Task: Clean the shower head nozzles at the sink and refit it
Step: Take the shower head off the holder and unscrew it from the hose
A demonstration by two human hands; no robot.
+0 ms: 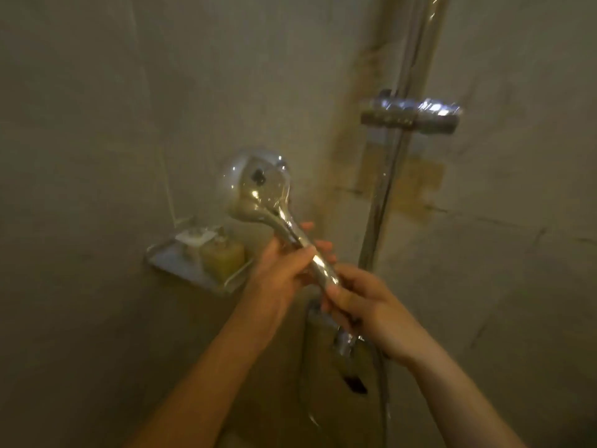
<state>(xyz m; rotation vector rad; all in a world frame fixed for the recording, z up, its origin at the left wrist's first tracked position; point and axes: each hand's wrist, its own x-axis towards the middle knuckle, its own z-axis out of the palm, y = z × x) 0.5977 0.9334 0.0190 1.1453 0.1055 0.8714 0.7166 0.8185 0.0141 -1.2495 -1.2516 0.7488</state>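
Observation:
I hold a chrome shower head point(258, 189) in front of the shower wall, its round head up and to the left, its back toward me, so the nozzles are hidden. My left hand point(284, 270) grips the middle of its handle. My right hand point(361, 305) grips the lower end of the handle, where the hose fitting point(344, 345) sits. The hose point(384, 392) hangs down from there.
A chrome riser rail point(403, 140) runs up the wall on the right, with a holder bracket point(410, 116) on it. A clear wall shelf point(193, 270) at the left holds a yellowish bottle point(223, 257) and a pale item. The wall is stained near the rail.

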